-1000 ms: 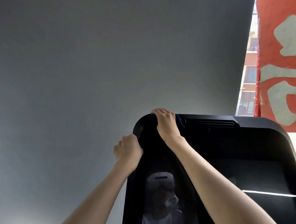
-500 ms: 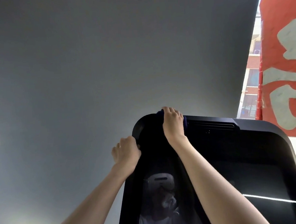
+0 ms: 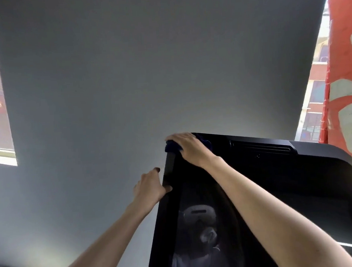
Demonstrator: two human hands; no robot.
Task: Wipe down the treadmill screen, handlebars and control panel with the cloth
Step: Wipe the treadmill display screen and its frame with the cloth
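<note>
Looking up at the treadmill screen (image 3: 299, 187), black and glossy. The dark blue cloth (image 3: 171, 148) sits right on the screen's top left corner, bunched up under the right grip (image 3: 189, 148). That grip lies palm down over it, fingers bent over the cloth and the corner, pressing it on. The thumb is hidden, so can't say more than that.

The left grip (image 3: 149, 186) is lower down on the screen's left edge. Its thumb is on the front of the frame and its fingers go round the back, so it's pinching the edge and holds nothing else.

There's 1 long vent slot (image 3: 259, 147) along the screen's top, just beside the cloth hand. A headset reflection (image 3: 197, 213) shows in the glass between the 2 forearms. Behind the screen is a big grey panel (image 3: 146, 73), and off its right side hangs a red banner (image 3: 348, 79) with white marks.
</note>
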